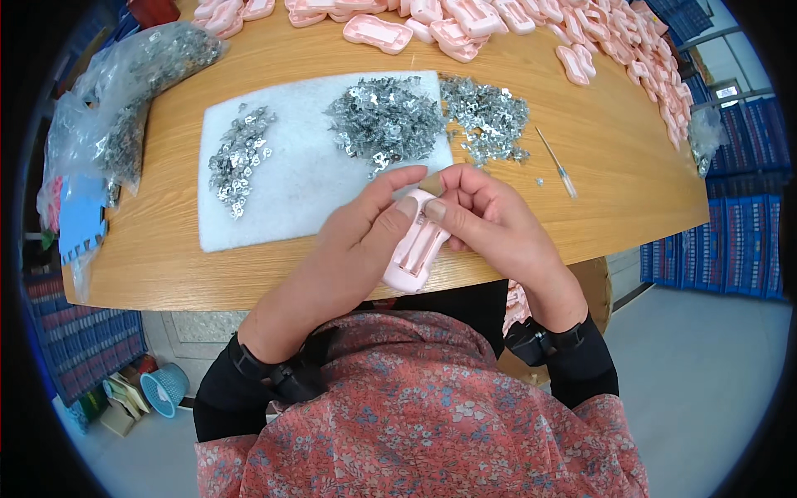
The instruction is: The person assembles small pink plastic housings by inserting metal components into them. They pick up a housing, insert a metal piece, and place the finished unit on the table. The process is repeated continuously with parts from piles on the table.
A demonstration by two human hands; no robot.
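Both my hands grip one pink plastic housing [408, 264] above the table's near edge, its long open recess facing up. My left hand [365, 232] wraps its left side, with the thumb at the upper end. My right hand [494, 220] holds the upper right, its thumb pressed on the top end; whether a small part sits under that thumb is hidden. Beyond my hands, a white foam mat [299, 187] bears a small pile of metal clips [241, 158] at left and a larger pile of small metal parts [386, 120] at right. More metal pieces [490, 120] lie beside the mat.
Many pink housings [378, 33] line the far and right table edges. A plastic bag of metal parts [141, 91] sits at the left, near a blue foam piece [83, 212]. A thin screwdriver-like tool [558, 164] lies at right. Blue crates [722, 241] stand beyond the table.
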